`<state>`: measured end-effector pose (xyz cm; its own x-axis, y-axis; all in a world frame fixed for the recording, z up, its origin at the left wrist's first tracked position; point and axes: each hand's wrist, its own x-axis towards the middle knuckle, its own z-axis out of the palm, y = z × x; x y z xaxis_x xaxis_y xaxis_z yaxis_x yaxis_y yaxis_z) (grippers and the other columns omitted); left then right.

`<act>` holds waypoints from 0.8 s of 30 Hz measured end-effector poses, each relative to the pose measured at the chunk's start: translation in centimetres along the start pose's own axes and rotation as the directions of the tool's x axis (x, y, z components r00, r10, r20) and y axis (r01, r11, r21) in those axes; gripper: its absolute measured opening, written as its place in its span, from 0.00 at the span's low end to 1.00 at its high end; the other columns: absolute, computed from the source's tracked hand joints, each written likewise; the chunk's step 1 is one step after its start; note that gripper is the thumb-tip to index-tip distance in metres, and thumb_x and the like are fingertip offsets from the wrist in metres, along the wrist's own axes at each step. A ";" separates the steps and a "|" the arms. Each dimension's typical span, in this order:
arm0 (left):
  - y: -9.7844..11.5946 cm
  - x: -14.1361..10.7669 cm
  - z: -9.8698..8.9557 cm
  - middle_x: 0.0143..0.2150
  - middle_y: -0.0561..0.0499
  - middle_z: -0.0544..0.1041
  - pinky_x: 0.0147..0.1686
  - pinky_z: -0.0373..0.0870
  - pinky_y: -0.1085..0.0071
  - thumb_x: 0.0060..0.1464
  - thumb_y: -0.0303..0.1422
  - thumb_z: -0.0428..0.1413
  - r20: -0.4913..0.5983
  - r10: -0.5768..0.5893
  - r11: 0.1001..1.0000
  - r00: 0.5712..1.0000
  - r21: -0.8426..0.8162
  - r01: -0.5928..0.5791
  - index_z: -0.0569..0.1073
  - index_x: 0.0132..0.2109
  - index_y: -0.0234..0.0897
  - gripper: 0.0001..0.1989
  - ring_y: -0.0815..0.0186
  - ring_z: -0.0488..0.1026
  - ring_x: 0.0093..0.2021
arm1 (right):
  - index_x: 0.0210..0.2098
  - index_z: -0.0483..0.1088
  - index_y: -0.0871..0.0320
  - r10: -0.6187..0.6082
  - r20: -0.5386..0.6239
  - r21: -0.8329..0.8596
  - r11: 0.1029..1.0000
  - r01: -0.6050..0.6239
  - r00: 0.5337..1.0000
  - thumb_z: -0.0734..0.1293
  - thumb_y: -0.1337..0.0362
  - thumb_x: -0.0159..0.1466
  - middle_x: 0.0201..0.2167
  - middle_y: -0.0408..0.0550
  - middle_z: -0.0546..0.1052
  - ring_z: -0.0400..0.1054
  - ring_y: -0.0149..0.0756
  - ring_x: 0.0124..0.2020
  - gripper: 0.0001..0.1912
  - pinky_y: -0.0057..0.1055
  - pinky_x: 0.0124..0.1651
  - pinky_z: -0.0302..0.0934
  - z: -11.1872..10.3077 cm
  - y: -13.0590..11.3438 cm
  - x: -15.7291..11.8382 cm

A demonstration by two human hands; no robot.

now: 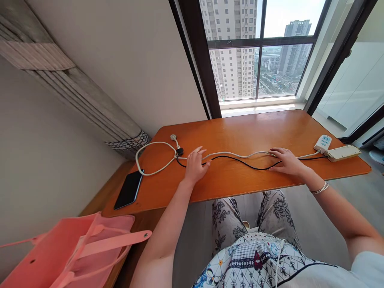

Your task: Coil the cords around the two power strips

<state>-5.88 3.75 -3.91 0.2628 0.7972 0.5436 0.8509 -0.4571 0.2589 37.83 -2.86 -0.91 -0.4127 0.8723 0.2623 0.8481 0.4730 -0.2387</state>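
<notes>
My left hand (pixel 195 165) lies over the white cable (pixel 229 153) and the black cable (pixel 234 159) on the orange-brown table (pixel 240 180), its fingers stretched out and thumb apart. Further right, my right hand (pixel 286 162) rests across the same two cables with fingers and thumb spread. Left of my left hand, the white cable makes a wide loop near a white plug (pixel 173 137) and a black plug (pixel 179 152). At the right end of the cables are a white power strip (pixel 323 143) and a longer cream strip (pixel 343 153). Parts of both cables are hidden beneath my hands.
A dark-screened phone or tablet (pixel 129 189) lies at the table's left edge, touching the cable loop. Below it, a pink bag (pixel 75 248) stands beside the table. A window (pixel 261 56) is behind the table, and a curtain (pixel 90 96) hangs at the left.
</notes>
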 end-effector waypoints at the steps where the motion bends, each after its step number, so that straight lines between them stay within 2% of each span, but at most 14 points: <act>1: 0.7 0.3 0.4 0.66 0.35 0.65 0.65 0.56 0.50 0.59 0.44 0.53 0.066 0.053 0.998 0.996 0.008 -0.054 0.66 0.61 0.36 0.26 0.47 0.61 0.68 | 0.67 0.62 0.56 -0.032 0.039 -0.010 0.999 0.033 0.999 0.69 0.42 0.59 0.65 0.62 0.67 0.61 0.58 0.65 0.42 0.57 0.66 0.54 0.6 -1.1 0.9; 3: 1.7 0.8 1.1 0.69 0.34 0.63 0.67 0.54 0.51 0.56 0.43 0.57 0.157 0.093 0.994 0.983 0.034 -0.100 0.66 0.62 0.35 0.30 0.47 0.59 0.69 | 0.70 0.56 0.58 -0.060 0.115 -0.046 0.997 0.066 0.992 0.70 0.41 0.58 0.69 0.63 0.61 0.55 0.59 0.69 0.48 0.59 0.70 0.46 1.6 -2.8 2.6; 6: 2.1 1.5 1.8 0.69 0.33 0.63 0.67 0.53 0.50 0.56 0.41 0.58 0.233 0.032 0.996 0.972 0.075 -0.051 0.65 0.64 0.34 0.31 0.45 0.60 0.69 | 0.72 0.52 0.60 -0.061 0.214 -0.108 0.991 0.085 0.975 0.70 0.43 0.60 0.70 0.64 0.58 0.51 0.59 0.71 0.49 0.60 0.71 0.41 2.4 -4.3 4.7; 9: 1.5 1.9 1.8 0.62 0.33 0.72 0.62 0.60 0.50 0.59 0.40 0.55 0.303 -0.049 0.993 0.952 0.115 0.015 0.67 0.62 0.34 0.26 0.46 0.69 0.61 | 0.69 0.58 0.59 -0.029 0.281 -0.166 0.983 0.078 0.959 0.69 0.49 0.64 0.65 0.65 0.66 0.61 0.57 0.65 0.40 0.54 0.67 0.51 2.5 -4.9 5.9; 12: 0.5 1.9 1.1 0.49 0.37 0.78 0.50 0.68 0.57 0.62 0.40 0.51 0.374 -0.088 0.989 0.923 0.145 0.036 0.73 0.54 0.36 0.18 0.49 0.75 0.50 | 0.61 0.67 0.59 -0.003 0.318 -0.245 0.966 0.085 0.948 0.65 0.56 0.68 0.56 0.63 0.73 0.69 0.52 0.57 0.25 0.44 0.58 0.62 2.5 -5.6 6.3; 14: 0.0 1.7 0.6 0.44 0.40 0.79 0.42 0.68 0.62 0.63 0.42 0.49 0.395 -0.100 0.989 0.913 0.142 0.047 0.75 0.47 0.38 0.15 0.52 0.76 0.45 | 0.55 0.71 0.60 0.022 0.341 -0.291 0.953 0.084 0.940 0.60 0.61 0.71 0.52 0.62 0.75 0.72 0.49 0.52 0.17 0.39 0.52 0.64 2.4 -6.0 6.5; 16: -0.3 1.5 0.1 0.41 0.42 0.79 0.36 0.65 0.65 0.64 0.44 0.49 0.395 -0.111 0.991 0.912 0.113 0.072 0.74 0.42 0.40 0.15 0.54 0.75 0.41 | 0.51 0.71 0.61 0.072 0.350 -0.313 0.949 0.045 0.934 0.57 0.64 0.72 0.48 0.62 0.77 0.75 0.47 0.49 0.15 0.36 0.48 0.64 2.2 -6.4 6.7; 19: -0.4 1.3 -0.7 0.37 0.44 0.77 0.33 0.61 0.67 0.63 0.48 0.48 0.366 -0.117 0.993 0.923 0.037 0.111 0.72 0.37 0.40 0.18 0.57 0.73 0.37 | 0.55 0.67 0.61 0.130 0.295 -0.271 0.961 -0.047 0.947 0.55 0.64 0.73 0.46 0.59 0.80 0.76 0.47 0.45 0.16 0.35 0.44 0.63 1.2 -6.5 7.1; 22: -0.3 1.6 -1.2 0.34 0.46 0.76 0.32 0.59 0.67 0.62 0.49 0.48 0.318 -0.112 0.991 0.941 -0.031 0.129 0.71 0.34 0.39 0.19 0.59 0.71 0.35 | 0.58 0.65 0.59 0.133 0.159 -0.140 0.984 -0.111 0.978 0.53 0.62 0.73 0.48 0.56 0.80 0.76 0.46 0.45 0.18 0.34 0.43 0.62 -0.7 -6.5 7.5; 24: -0.3 1.9 -1.5 0.33 0.47 0.75 0.32 0.58 0.67 0.61 0.48 0.49 0.285 -0.111 0.989 0.952 -0.062 0.134 0.70 0.33 0.39 0.18 0.60 0.70 0.33 | 0.56 0.68 0.59 0.117 0.054 -0.044 0.992 -0.115 0.992 0.53 0.62 0.73 0.48 0.55 0.80 0.75 0.45 0.45 0.19 0.34 0.43 0.62 -2.3 -6.5 7.8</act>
<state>-6.27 4.85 -1.75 0.2853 0.9222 0.2609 0.8486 -0.3696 0.3785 29.92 0.59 4.87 -0.3278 0.9272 0.1813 0.9038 0.3636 -0.2255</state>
